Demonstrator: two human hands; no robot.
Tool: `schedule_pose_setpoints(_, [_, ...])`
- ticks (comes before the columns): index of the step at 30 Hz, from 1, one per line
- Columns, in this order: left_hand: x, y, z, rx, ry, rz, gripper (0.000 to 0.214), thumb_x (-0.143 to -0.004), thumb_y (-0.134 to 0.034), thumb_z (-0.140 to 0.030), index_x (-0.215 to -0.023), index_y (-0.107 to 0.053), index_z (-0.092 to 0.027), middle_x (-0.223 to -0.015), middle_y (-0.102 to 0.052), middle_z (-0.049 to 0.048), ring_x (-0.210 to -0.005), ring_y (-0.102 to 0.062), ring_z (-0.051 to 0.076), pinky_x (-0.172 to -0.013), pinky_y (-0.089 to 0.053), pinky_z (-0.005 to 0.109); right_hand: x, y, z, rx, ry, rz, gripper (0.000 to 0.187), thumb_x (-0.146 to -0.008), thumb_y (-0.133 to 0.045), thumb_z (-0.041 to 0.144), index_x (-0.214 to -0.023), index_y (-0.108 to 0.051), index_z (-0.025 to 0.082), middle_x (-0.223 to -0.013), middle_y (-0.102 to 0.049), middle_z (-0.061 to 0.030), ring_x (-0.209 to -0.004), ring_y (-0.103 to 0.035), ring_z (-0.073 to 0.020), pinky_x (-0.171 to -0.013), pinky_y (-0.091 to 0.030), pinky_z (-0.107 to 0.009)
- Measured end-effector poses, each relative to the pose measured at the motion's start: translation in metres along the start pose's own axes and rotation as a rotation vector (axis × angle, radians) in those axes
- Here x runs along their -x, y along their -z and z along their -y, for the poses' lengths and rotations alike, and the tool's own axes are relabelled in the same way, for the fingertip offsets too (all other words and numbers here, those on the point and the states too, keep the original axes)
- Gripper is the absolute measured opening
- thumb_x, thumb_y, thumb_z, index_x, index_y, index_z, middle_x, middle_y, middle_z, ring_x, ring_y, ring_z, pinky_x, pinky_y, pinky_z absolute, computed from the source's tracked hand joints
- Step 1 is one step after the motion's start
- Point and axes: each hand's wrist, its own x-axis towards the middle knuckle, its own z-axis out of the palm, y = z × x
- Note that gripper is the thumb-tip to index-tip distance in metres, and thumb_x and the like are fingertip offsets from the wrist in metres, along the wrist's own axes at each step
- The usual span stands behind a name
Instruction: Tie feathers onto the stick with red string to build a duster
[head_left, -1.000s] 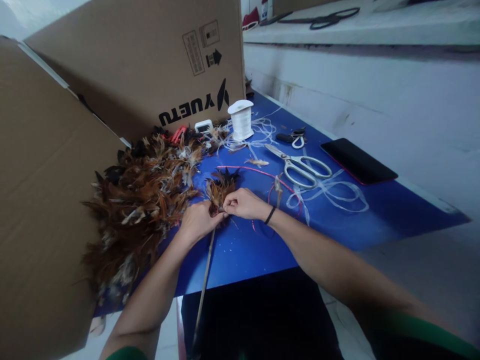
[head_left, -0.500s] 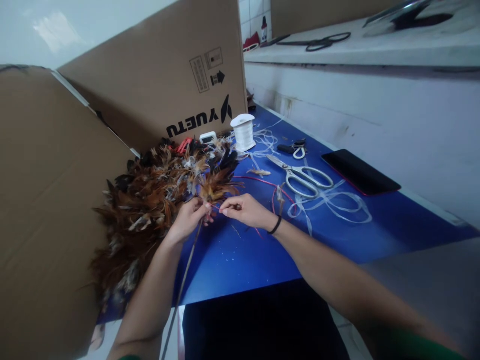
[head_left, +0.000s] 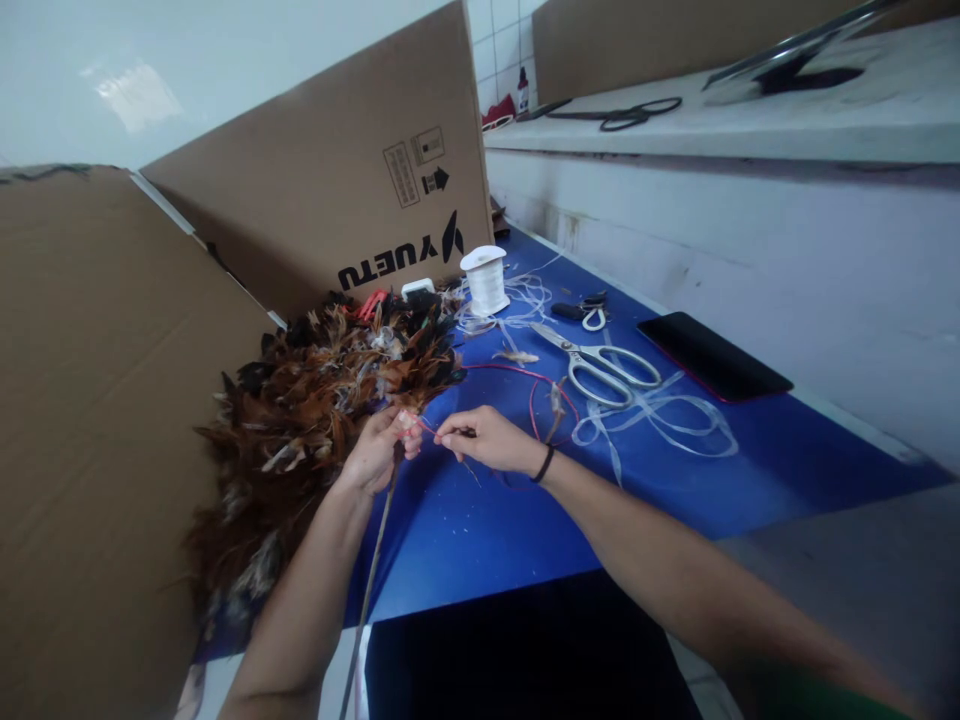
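Observation:
My left hand (head_left: 377, 450) is closed round the top of a thin stick (head_left: 371, 585) that runs down past the table's front edge, with a tuft of brown feathers (head_left: 420, 370) at its upper end. My right hand (head_left: 487, 440) is just to the right, fingers pinched on a red string (head_left: 525, 375) that runs from the stick and loops over the blue table (head_left: 525, 510). A black band sits on the right wrist. A big heap of brown and black feathers (head_left: 300, 420) lies right beside the left hand.
Cardboard sheets (head_left: 97, 400) stand at the left and back. On the table lie a white thread spool (head_left: 484, 279), scissors (head_left: 604, 360), loose clear cord (head_left: 660, 415), small snips (head_left: 585, 300) and a black phone (head_left: 712, 355). A grey ledge (head_left: 712, 110) rises behind.
Both hands have lifted slightly off the table with the stick and feather tuft. My right hand has drawn a little away from the left, stretching the red string between them.

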Motion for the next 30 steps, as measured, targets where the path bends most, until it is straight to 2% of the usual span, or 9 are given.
schedule_pose_setpoints(5, [0.001,-0.006,0.004,0.025,0.066,0.055,0.031,-0.072,-0.069,-0.037,-0.072,-0.052,-0.012,-0.058,-0.048,-0.0024,-0.045,-0.039,0.003,-0.042,-0.031,0.017,-0.003,-0.003,0.001,-0.045,0.05,-0.126,0.025,-0.079,-0.058,0.036,-0.083,-0.068,0.013,-0.076,-0.066,-0.0024,-0.07,-0.057,-0.0121,-0.069,-0.043,-0.025])
schedule_pose_setpoints(7, [0.003,-0.01,0.007,-0.003,0.098,0.074,0.03,-0.073,-0.068,-0.037,-0.075,-0.054,-0.012,-0.061,-0.054,0.0001,-0.047,-0.045,0.005,-0.043,-0.035,0.018,-0.003,-0.004,0.003,-0.207,0.043,-0.131,0.032,-0.078,-0.058,0.044,-0.077,-0.065,0.013,-0.073,-0.065,-0.0031,-0.07,-0.058,-0.0135,-0.07,-0.045,-0.027])
schedule_pose_setpoints(10, [0.004,-0.016,0.01,0.005,0.141,0.099,0.028,-0.074,-0.067,-0.037,-0.081,-0.054,-0.012,-0.07,-0.063,0.0043,-0.052,-0.054,0.008,-0.045,-0.04,0.018,-0.004,-0.005,0.005,-0.497,0.012,-0.058,0.037,-0.079,-0.056,0.05,-0.07,-0.059,0.014,-0.062,-0.06,-0.0022,-0.06,-0.058,-0.0143,-0.065,-0.047,-0.03])
schedule_pose_setpoints(13, [0.005,-0.019,0.012,0.04,0.169,0.103,0.029,-0.075,-0.067,-0.037,-0.084,-0.054,-0.012,-0.075,-0.066,0.0072,-0.056,-0.058,0.01,-0.047,-0.045,0.019,-0.005,-0.005,0.005,-0.636,-0.014,-0.106,0.035,-0.076,-0.061,0.048,-0.071,-0.057,0.014,-0.057,-0.056,0.0,-0.054,-0.054,-0.0124,-0.061,-0.045,-0.029])
schedule_pose_setpoints(18, [0.005,-0.02,0.012,0.079,0.217,0.094,0.031,-0.076,-0.065,-0.04,-0.085,-0.055,-0.012,-0.076,-0.068,0.0101,-0.059,-0.062,0.013,-0.051,-0.05,0.021,-0.007,-0.005,0.0,-0.643,-0.025,-0.223,0.03,-0.072,-0.065,0.043,-0.072,-0.059,0.013,-0.064,-0.057,-0.001,-0.061,-0.051,-0.0111,-0.065,-0.042,-0.027])
schedule_pose_setpoints(20, [0.005,-0.019,0.012,0.101,0.277,0.13,0.037,-0.078,-0.059,-0.047,-0.087,-0.057,-0.012,-0.075,-0.067,0.011,-0.057,-0.061,0.013,-0.046,-0.047,0.021,-0.008,-0.005,-0.002,-0.643,-0.027,-0.235,0.029,-0.072,-0.065,0.041,-0.073,-0.059,0.014,-0.063,-0.056,-0.0004,-0.062,-0.051,-0.0114,-0.066,-0.041,-0.027])
schedule_pose_setpoints(24, [0.004,-0.018,0.012,0.205,0.329,0.245,0.055,-0.084,-0.04,-0.058,-0.09,-0.062,-0.008,-0.068,-0.062,0.0122,-0.045,-0.049,0.01,-0.034,-0.027,0.018,-0.011,-0.005,-0.005,-0.639,-0.029,-0.281,0.027,-0.07,-0.066,0.04,-0.075,-0.061,0.013,-0.064,-0.057,0.0002,-0.066,-0.052,-0.0123,-0.07,-0.041,-0.028])
schedule_pose_setpoints(27, [0.004,-0.016,0.006,0.274,0.302,0.235,0.047,-0.086,-0.04,-0.051,-0.087,-0.063,-0.009,-0.063,-0.056,0.0088,-0.045,-0.041,0.008,-0.034,-0.022,0.016,-0.013,-0.005,-0.006,-0.662,-0.013,-0.289,0.026,-0.068,-0.068,0.038,-0.075,-0.062,0.014,-0.073,-0.062,-0.0013,-0.074,-0.055,-0.0131,-0.076,-0.042,-0.029])
schedule_pose_setpoints(30, [0.005,-0.014,-0.004,0.305,0.272,0.178,0.035,-0.086,-0.045,-0.04,-0.084,-0.062,-0.01,-0.061,-0.05,0.0055,-0.046,-0.039,0.007,-0.035,-0.022,0.014,-0.011,-0.003,-0.006,-0.738,-0.074,-0.172,0.027,-0.073,-0.064,0.039,-0.086,-0.062,0.015,-0.079,-0.065,-0.003,-0.073,-0.06,-0.014,-0.076,-0.045,-0.031])
